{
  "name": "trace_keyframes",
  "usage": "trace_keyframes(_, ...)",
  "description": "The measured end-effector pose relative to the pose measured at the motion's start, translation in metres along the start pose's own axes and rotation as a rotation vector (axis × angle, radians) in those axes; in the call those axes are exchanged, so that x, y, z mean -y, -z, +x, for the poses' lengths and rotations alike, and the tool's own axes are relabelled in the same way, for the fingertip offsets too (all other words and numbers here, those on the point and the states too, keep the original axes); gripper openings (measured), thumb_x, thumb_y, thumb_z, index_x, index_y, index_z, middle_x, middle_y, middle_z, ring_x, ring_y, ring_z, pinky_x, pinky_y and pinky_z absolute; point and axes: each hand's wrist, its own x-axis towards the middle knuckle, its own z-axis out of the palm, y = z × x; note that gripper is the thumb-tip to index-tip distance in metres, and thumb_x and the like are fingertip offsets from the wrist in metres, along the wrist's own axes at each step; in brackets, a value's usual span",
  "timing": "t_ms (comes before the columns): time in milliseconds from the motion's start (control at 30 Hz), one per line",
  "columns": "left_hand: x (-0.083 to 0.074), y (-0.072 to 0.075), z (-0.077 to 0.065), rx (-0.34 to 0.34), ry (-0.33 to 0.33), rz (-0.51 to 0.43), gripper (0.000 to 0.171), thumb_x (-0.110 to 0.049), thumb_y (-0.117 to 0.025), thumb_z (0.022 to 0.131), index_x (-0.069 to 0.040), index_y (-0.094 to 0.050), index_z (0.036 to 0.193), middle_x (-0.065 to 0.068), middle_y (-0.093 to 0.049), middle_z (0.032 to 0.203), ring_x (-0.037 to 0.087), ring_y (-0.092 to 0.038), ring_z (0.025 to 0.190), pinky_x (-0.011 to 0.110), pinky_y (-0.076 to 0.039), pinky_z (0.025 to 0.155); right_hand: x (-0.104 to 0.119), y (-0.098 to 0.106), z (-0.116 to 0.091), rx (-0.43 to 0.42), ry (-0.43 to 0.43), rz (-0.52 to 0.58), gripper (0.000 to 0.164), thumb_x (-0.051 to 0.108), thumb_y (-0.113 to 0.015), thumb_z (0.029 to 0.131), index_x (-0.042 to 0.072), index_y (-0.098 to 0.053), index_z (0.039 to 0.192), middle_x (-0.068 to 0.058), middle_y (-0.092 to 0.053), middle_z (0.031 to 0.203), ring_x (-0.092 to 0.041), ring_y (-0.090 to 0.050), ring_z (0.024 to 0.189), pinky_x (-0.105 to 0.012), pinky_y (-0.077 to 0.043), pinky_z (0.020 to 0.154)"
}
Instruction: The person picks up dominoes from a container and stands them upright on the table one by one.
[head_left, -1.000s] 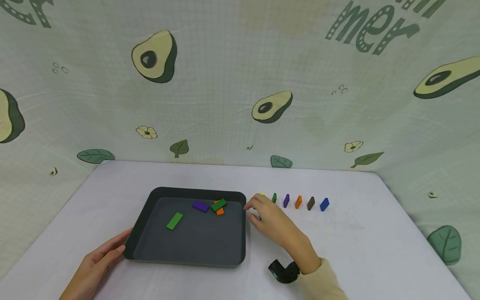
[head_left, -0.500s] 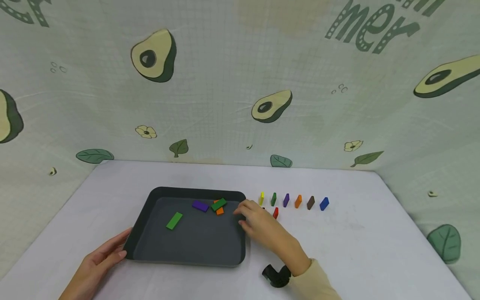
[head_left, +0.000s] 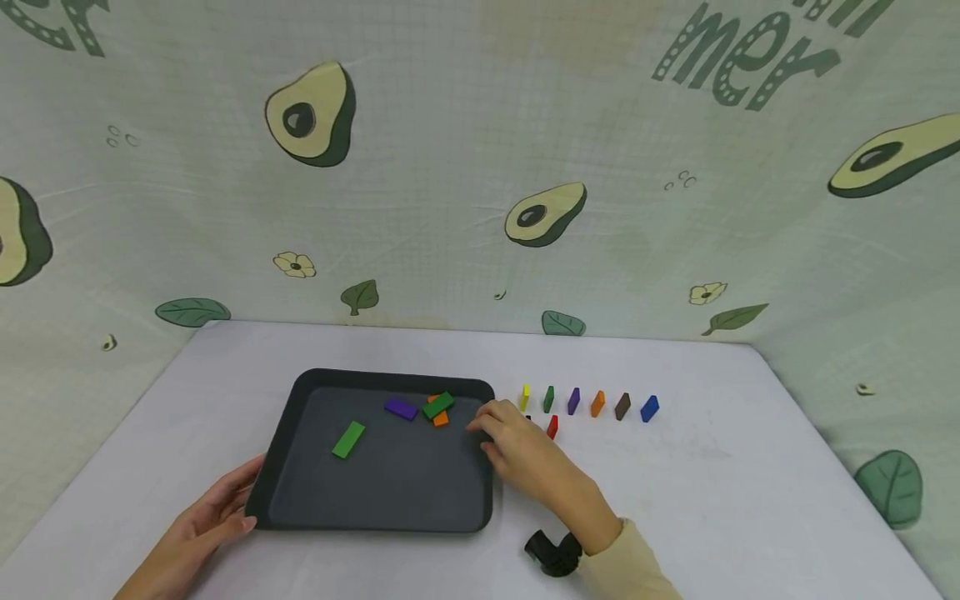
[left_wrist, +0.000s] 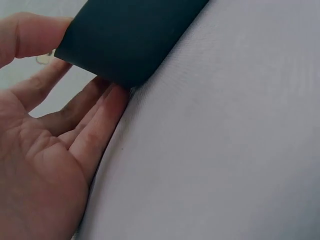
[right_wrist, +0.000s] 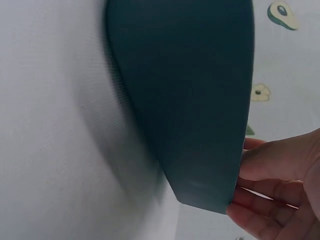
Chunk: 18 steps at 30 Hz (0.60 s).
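Observation:
A dark grey baking tray (head_left: 375, 492) lies on the white table, with flat blocks inside. A purple block (head_left: 401, 409) and a light green block (head_left: 348, 439) lie apart. A dark green block (head_left: 438, 405) crosses over an orange block (head_left: 441, 420). My left hand (head_left: 197, 529) grips the tray's near left corner; in the left wrist view the thumb is at the rim and the other fingers touch the lower edge. Over the right wall, my right hand (head_left: 517, 446) pinches the rim, fingertips inside and thumb outside. The right wrist view shows that wall (right_wrist: 185, 90) up close.
Right of the tray stands a row of small upright blocks, from a yellow block (head_left: 525, 397) to a blue block (head_left: 649, 408). A red block (head_left: 552, 427) stands nearer, beside a dark piece mostly hidden by the right hand. A patterned cloth (head_left: 420, 208) hangs behind the table.
My right hand has moved left from beside the tray onto its right rim. The tray's left side has since risen slightly, and my left thumb has shifted down a little at the corner.

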Motion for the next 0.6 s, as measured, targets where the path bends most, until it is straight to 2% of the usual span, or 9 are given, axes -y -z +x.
trace_keyframes(100,0.0043,0.0009,0.0009,0.04,-0.089,-0.027,0.064,0.006,-0.039,0.095,-0.01,-0.009,0.15,-0.023,-0.034,0.14,-0.016,-0.036,0.122,0.004,-0.037,0.091,0.0013,0.0019,0.001,-0.04,0.023,-0.034,0.019,0.001,-0.068,0.082,0.007,-0.067,0.099,-0.003,-0.057,0.107,-0.016,-0.053,0.101,-0.024,-0.051,0.085)
trace_keyframes(200,0.0076,0.0033,0.0017,0.09,-0.141,-0.106,0.069,0.012,-0.037,0.094,-0.012,-0.005,0.15,-0.023,-0.035,0.14,-0.015,-0.035,0.124,0.006,-0.038,0.091,0.0034,0.0047,0.0031,-0.09,0.054,-0.061,0.019,-0.001,-0.069,0.081,0.007,-0.068,0.098,-0.002,-0.058,0.106,-0.015,-0.053,0.101,-0.023,-0.05,0.087)
trace_keyframes(333,0.0101,0.0058,0.0008,0.141,-0.16,-0.189,0.073,0.015,-0.035,0.092,-0.015,-0.002,0.15,-0.019,-0.037,0.141,-0.01,-0.039,0.124,0.01,-0.042,0.091,0.0063,0.0072,0.0046,-0.134,0.088,-0.074,0.019,-0.003,-0.069,0.079,0.007,-0.068,0.095,-0.002,-0.059,0.103,-0.015,-0.053,0.099,-0.023,-0.05,0.085)
trace_keyframes(600,0.0098,0.0056,0.0002,0.181,-0.178,-0.218,0.072,0.015,-0.033,0.093,-0.014,0.001,0.15,-0.017,-0.038,0.141,-0.008,-0.04,0.125,0.012,-0.042,0.093,0.0087,0.0078,0.0021,-0.14,0.073,-0.088,0.019,-0.003,-0.069,0.079,0.008,-0.069,0.094,-0.001,-0.059,0.102,-0.015,-0.053,0.098,-0.024,-0.05,0.085)
